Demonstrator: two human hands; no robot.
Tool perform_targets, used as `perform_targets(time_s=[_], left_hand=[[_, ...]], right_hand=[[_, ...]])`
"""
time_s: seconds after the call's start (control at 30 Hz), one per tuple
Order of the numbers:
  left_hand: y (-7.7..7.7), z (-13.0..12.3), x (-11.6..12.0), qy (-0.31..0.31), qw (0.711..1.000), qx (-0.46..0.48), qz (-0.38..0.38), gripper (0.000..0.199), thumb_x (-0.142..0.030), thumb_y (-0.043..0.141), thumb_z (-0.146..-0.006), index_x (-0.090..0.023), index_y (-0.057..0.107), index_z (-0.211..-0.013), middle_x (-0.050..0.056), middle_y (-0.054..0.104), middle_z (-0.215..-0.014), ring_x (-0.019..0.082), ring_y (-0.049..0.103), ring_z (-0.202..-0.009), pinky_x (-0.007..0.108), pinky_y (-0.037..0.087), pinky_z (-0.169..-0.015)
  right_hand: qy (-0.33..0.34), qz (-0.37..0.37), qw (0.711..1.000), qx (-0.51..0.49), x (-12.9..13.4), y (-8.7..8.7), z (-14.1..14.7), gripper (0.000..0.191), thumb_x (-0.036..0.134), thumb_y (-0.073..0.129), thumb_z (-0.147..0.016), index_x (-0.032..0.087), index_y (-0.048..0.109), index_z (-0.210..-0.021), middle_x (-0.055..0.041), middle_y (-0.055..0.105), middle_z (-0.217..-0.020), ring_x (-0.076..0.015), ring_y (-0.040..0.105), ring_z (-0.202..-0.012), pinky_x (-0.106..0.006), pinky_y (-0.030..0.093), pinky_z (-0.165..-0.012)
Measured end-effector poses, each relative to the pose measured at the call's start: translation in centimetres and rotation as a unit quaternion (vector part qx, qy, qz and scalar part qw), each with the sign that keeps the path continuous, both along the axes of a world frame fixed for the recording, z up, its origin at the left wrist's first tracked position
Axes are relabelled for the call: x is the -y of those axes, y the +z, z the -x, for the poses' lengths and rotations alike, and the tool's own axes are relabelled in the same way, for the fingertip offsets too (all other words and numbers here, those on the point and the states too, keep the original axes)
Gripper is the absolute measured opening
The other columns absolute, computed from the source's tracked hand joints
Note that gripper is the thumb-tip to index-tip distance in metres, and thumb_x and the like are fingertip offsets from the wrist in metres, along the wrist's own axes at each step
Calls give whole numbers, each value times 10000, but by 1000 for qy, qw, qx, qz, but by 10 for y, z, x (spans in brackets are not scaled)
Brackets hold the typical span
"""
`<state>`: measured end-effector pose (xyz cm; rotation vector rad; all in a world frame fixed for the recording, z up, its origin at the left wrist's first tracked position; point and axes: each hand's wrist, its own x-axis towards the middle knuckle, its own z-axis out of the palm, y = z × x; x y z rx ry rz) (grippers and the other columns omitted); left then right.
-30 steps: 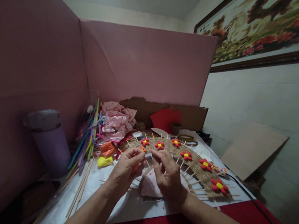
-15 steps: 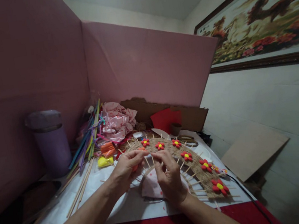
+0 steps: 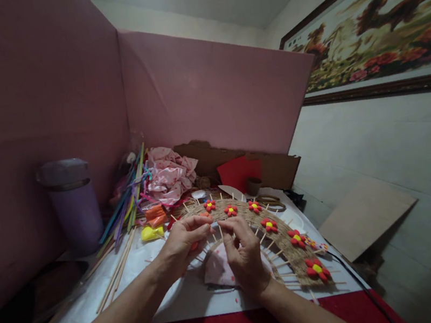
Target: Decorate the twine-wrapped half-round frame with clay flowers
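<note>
“While I follow the head camera, the only view, from a distance, the left hand (image 3: 184,244) and the right hand (image 3: 245,255) face each other above a white sheet (image 3: 173,306). How does each grip stand?”

“From my remote seat, the left is curled, thumb and forefinger close together, an orange lump (image 3: 193,246) tucked beneath its fingers. The right holds its fingertips in a narrow pinch; I cannot tell whether anything sits between them.”

“And the woven band (image 3: 295,259)?”

“It lies on the sheet just beyond the fingertips, its long axis bent into an arch that runs from behind the left hand, across the far side and down past the right hand's outer side. Pale sticks (image 3: 281,264) jut from both edges.”

“Which hand is nearer to what?”

“The left is nearer to an orange piece (image 3: 205,214) at the arch's upper left, directly behind its fingertips; I cannot tell whether they touch. A red flower (image 3: 230,211) with a yellow centre lies just past the right fingertips, on the band. Only a small gap parts the two sets of fingertips.”
</note>
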<state>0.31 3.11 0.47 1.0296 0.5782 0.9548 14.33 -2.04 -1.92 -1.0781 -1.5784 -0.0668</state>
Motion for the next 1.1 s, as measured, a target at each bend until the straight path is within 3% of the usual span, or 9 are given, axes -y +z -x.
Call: perform_targets(time_s=[0.1, 0.33, 0.5, 0.6, 0.7, 0.83, 0.93, 1.03, 1.1], left_hand=[[0, 0, 0, -6, 1000, 16, -4, 237, -323, 724, -666, -140, 580, -708, -47, 524, -515, 6, 343, -356, 131, 200, -363], [-1, 0, -1, -1, 1000, -5, -16, 298, -237, 756, -619, -141, 641, -877, -31, 566, -585, -3, 327, -362, 143, 200, -361], [-2, 0, -2, -4, 1000, -5, -8, 238, -313, 755, -630, -135, 638, -737, -60, 464, -475, 6, 316, -346, 145, 171, -349], [0, 1, 0, -13, 1000, 2, 3, 279, -345, 727, -663, -126, 670, -825, -26, 535, -541, 8, 352, -364, 142, 193, -354], [2, 1, 1, -8, 1000, -4, 3, 332, -267, 756, -628, -133, 670, -920, -10, 587, -606, 0, 351, -370, 142, 206, -357], [0, 1, 0, 7, 1000, -5, -5, 285, -204, 791, -559, -151, 638, -794, -50, 550, -566, -5, 334, -350, 143, 191, -343], [-2, 0, -1, 5, 1000, 3, -13, 249, -255, 785, -580, -151, 586, -687, -69, 497, -496, 0, 315, -332, 142, 167, -330], [0, -1, 0, 3, 1000, -4, -20, 240, -327, 741, -642, -139, 617, -726, -29, 574, -556, -1, 315, -332, 145, 165, -324], [5, 1, 1, 25, 999, -15, -23, 262, -304, 753, -621, -125, 650, -783, 17, 640, -655, 18, 408, -388, 146, 245, -353]], right_hand=[[4, 4, 1000, 0, 0, 0, 0, 231, 101, 435, -840, 195, 597, -975, -52, 562, -908, -166, 552, -865, -308, 462, -772], [10, 0, 1000, -6, 0, 0, 0, 228, 97, 435, -842, 197, 594, -971, -54, 559, -910, -170, 547, -866, -321, 462, -772], [11, 1, 1000, -3, 0, 0, 0, 246, 90, 440, -830, 196, 602, -981, -53, 565, -913, -168, 552, -865, -322, 468, -772], [6, 2, 1000, -3, 0, 0, 0, 248, 94, 443, -828, 200, 608, -980, -51, 573, -913, -164, 560, -852, -309, 473, -747], [3, 7, 1000, -2, 0, 0, 0, 243, 99, 443, -831, 202, 607, -977, -49, 574, -906, -164, 563, -838, -300, 473, -724], [8, 6, 1000, 0, 0, 0, 0, 247, 91, 441, -828, 201, 601, -981, -49, 567, -907, -168, 555, -850, -309, 468, -747], [9, 6, 1000, 0, 0, 0, 0, 249, 87, 440, -828, 201, 600, -980, -48, 562, -909, -165, 555, -850, -311, 467, -756], [12, 7, 1000, -2, 1, 0, 0, 247, 90, 436, -833, 201, 600, -980, -50, 567, -908, -164, 557, -853, -308, 469, -753], [4, 2, 1000, -2, 1, 1, 1, 251, 88, 437, -826, 201, 607, -972, -48, 576, -898, -164, 563, -845, -304, 472, -741]])
